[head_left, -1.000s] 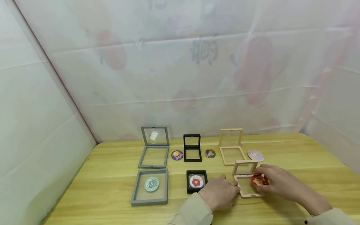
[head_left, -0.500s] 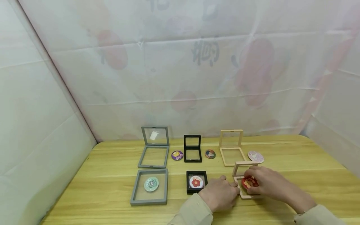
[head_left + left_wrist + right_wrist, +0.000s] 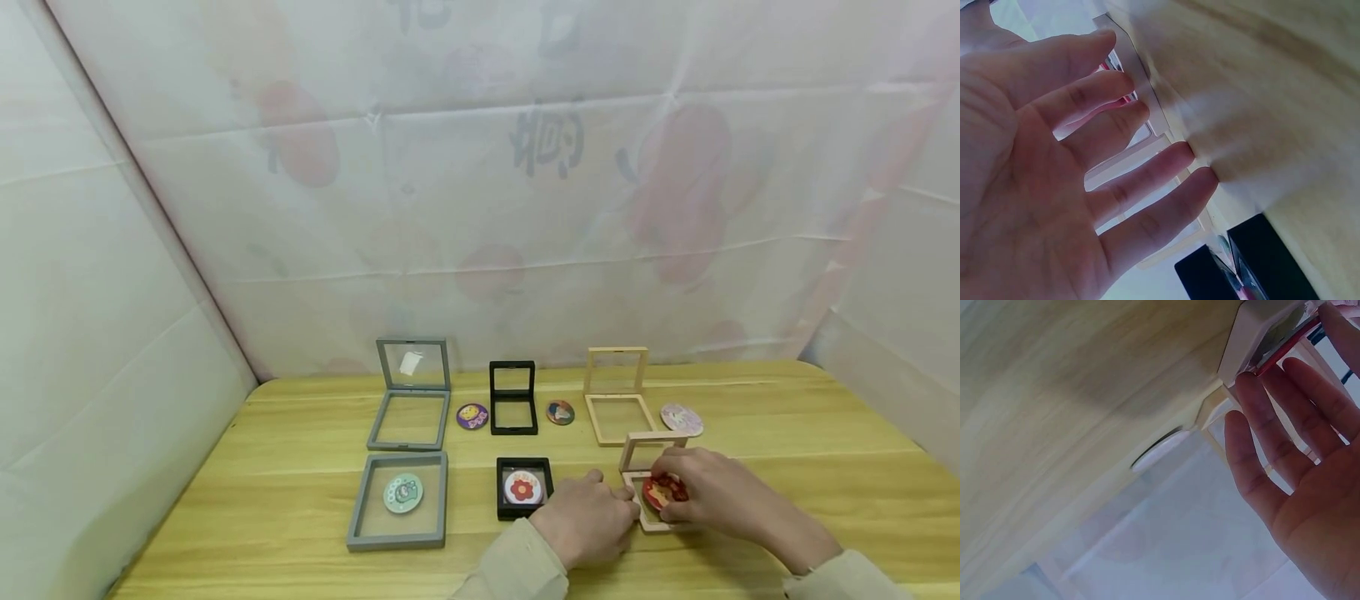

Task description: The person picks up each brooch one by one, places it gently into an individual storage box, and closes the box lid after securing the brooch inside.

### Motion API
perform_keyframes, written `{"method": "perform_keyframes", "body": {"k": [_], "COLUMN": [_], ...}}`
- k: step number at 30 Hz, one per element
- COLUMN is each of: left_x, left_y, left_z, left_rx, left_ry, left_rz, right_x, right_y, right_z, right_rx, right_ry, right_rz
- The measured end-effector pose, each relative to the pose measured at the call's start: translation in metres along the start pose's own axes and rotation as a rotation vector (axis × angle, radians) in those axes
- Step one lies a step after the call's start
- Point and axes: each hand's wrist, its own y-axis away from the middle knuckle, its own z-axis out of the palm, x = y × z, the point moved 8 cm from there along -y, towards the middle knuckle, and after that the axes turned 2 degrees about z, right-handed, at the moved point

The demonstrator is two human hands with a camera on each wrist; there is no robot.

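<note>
Between the thumb and fingers of my right hand (image 3: 720, 493), a round red button badge (image 3: 660, 492) is pinched over the bottom half of a small pale pink display frame (image 3: 648, 527). That frame's lid stands raised at the back. My left hand (image 3: 588, 518) rests at the frame's left edge, fingertips against it. In the left wrist view the left hand's fingers (image 3: 1116, 128) are extended along the frame's side. The right wrist view has the badge's red edge (image 3: 1288, 347) tilted in the right hand's fingertips, inside the frame's rim; part of it is hidden.
Left of the hands are a black frame (image 3: 503, 510) with a flower badge and a grey frame (image 3: 358, 508) with a green badge. Behind stand open grey (image 3: 372, 421), black (image 3: 513, 430) and yellow (image 3: 592, 417) frames. Purple (image 3: 472, 416), dark (image 3: 560, 412) and pale (image 3: 682, 419) badges lie beside them.
My right hand has moved left with the red badge, from the frame's right edge to over its middle. My left hand has stayed at the frame's left edge.
</note>
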Motion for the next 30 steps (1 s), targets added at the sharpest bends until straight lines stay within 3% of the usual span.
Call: {"method": "perform_keyframes", "body": {"k": [13,17,21,25,30], "left_x": [0.001,-0.001,-0.014,-0.029,-0.037], "left_y": [-0.001,0.001,0.003,0.006,0.006], "left_z": [-0.001,-0.003,-0.017,-0.03,-0.032], "left_rx": [-0.009,-0.001,0.081,0.18,0.239], "left_ry": [0.01,0.048,0.09,0.091,0.078], "left_rz": [-0.001,0.018,0.009,-0.028,-0.056], "right_x": [-0.002,0.003,0.019,0.035,0.046], "right_y": [0.0,0.002,0.005,0.007,0.006], "right_z": [-0.002,-0.006,-0.018,-0.032,-0.038], "right_rx": [0.048,0.024,0.005,-0.003,-0.002], "right_ry": [0.014,-0.05,-0.123,-0.128,-0.159], "right_rz": [-0.026,0.001,0.082,0.141,0.175]}}
